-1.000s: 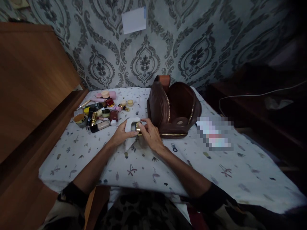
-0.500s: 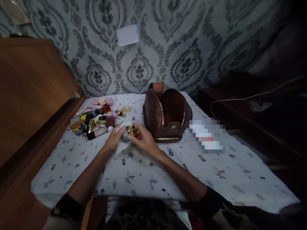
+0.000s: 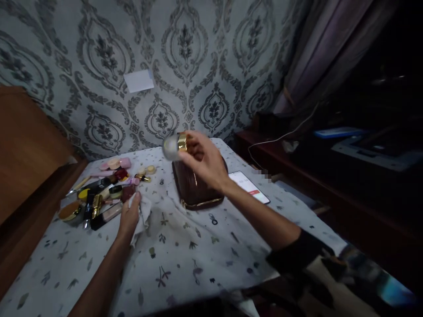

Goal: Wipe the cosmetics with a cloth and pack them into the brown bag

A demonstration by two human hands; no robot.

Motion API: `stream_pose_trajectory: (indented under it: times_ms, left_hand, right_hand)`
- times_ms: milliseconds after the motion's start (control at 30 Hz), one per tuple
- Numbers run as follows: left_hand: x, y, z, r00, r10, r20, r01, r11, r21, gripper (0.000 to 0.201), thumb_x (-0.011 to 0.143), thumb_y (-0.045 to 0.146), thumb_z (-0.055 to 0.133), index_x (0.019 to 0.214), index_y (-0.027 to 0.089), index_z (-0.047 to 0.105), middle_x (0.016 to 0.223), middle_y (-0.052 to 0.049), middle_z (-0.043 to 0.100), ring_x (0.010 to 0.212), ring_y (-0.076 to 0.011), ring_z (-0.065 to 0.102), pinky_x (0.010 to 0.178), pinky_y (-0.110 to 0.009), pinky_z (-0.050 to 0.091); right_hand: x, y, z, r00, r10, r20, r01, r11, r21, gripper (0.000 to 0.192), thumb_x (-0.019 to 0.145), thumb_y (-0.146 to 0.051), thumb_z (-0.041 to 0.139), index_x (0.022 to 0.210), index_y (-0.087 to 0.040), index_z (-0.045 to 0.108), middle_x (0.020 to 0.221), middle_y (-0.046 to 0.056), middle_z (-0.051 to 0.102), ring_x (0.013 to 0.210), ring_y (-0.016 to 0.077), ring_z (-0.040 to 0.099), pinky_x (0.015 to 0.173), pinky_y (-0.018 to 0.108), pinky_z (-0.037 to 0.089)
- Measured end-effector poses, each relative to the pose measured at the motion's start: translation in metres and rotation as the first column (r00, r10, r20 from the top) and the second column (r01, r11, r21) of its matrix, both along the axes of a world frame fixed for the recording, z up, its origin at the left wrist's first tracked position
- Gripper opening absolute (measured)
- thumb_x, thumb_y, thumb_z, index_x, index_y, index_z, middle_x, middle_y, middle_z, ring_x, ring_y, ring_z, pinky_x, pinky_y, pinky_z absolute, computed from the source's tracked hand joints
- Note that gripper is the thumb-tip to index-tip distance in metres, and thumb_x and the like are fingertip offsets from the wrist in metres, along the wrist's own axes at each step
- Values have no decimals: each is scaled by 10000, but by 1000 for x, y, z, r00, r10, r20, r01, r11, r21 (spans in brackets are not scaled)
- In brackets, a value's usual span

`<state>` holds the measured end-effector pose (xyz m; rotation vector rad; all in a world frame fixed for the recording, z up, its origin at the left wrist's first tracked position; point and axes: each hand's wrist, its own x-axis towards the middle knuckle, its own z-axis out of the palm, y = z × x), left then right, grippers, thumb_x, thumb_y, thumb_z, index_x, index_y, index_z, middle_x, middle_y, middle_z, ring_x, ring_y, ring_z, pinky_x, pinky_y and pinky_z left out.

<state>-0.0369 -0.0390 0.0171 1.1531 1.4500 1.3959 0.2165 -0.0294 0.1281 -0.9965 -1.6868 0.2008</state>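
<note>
**Small gold-banded jar held up over the brown bag**

The right hand (image 3: 203,160) is raised above the worktop (image 3: 185,246), its fingers closed around a small jar (image 3: 174,145) with a gold band and a pale rounded end. The jar lies sideways in the grip, its long axis running roughly left to right, pale end pointing left and away from the palm. Directly below and just behind the hand sits the brown bag (image 3: 194,191), so the jar hangs almost over the bag's top; the right hand is far nearer to the bag than the left.

The left hand (image 3: 130,215) rests low on the worktop, pressed onto a white cloth (image 3: 142,218) and loosely gripping it. Just left of it lies a clutter of cosmetics (image 3: 105,193), tubes, pots and brushes lying close together. A phone (image 3: 249,187) lies flat to the right of the bag.
</note>
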Motion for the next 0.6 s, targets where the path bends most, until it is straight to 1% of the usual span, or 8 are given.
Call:
stream_pose_trajectory:
  times_ms: [67, 100, 167, 267, 367, 433, 500, 600]
  left_hand:
    - [0, 0, -1, 1000, 9, -4, -9, 1000, -15, 424, 689, 600, 709, 717, 180, 656, 590, 6, 635, 604, -163, 602, 596, -253, 480]
    - [0, 0, -1, 1000, -3, 2, 3, 1000, -18, 436, 678, 607, 717, 725, 177, 661, 597, 4, 640, 613, -163, 607, 612, -255, 486]
    - [1, 0, -1, 999, -46, 13, 46, 999, -20, 453, 658, 614, 731, 742, 173, 673, 619, -3, 658, 653, -174, 624, 667, -268, 501]
    - [2, 0, 0, 996, -86, 6, 86, 996, -20, 473, 627, 630, 739, 725, 172, 674, 630, -9, 666, 681, -191, 629, 715, -289, 504]
    - [2, 1, 0, 996, -88, -23, 86, 995, -53, 502, 606, 660, 726, 713, 174, 664, 637, -9, 668, 674, -194, 615, 717, -293, 495]
    - [2, 2, -1, 996, -79, -51, 75, 995, -71, 518, 599, 677, 714, 712, 174, 658, 642, -10, 666, 683, -200, 609, 717, -293, 488]
    - [1, 2, -1, 994, -74, -77, 68, 995, -76, 520, 599, 683, 709, 703, 177, 650, 639, -7, 657, 699, -205, 606, 720, -291, 483]
    - [1, 1, 0, 990, -85, -109, 78, 994, -73, 512, 609, 686, 696, 686, 183, 632, 626, 0, 639, 703, -201, 596, 712, -281, 476]
  right_hand:
    - [21, 21, 11, 972, -187, 139, 185, 982, 26, 498, 894, -401, 607, 1331, -200, 477, 1216, 113, 575, 1080, 257, 570, 892, 386, 510]
    - [30, 30, 14, 937, -250, 244, 254, 967, 14, 479, 876, -389, 628, 1288, -175, 509, 1188, 124, 579, 1059, 270, 572, 888, 397, 506]
    - [41, 44, 14, 841, -269, 469, 331, 942, -54, 427, 851, -366, 650, 1206, -148, 556, 1127, 137, 593, 981, 283, 599, 854, 410, 508]
    - [45, 55, 5, 701, -145, 699, 366, 913, -178, 376, 836, -323, 660, 1153, -133, 592, 1118, 175, 614, 947, 308, 637, 824, 414, 514]
    - [38, 61, -5, 618, 16, 786, 367, 878, -306, 315, 804, -213, 669, 1105, -127, 638, 1130, 206, 645, 1021, 342, 654, 829, 404, 525]
    - [31, 66, -9, 599, 93, 795, 373, 846, -380, 278, 756, -120, 674, 1033, -132, 681, 1101, 203, 677, 1016, 343, 673, 801, 387, 542]
    - [26, 71, -12, 599, 130, 790, 391, 814, -430, 277, 713, -53, 667, 969, -146, 714, 1068, 185, 704, 983, 335, 694, 767, 384, 559]
    - [20, 80, -15, 605, 164, 779, 434, 753, -495, 349, 688, -11, 654, 980, -185, 733, 1065, 142, 726, 990, 320, 702, 783, 408, 570]
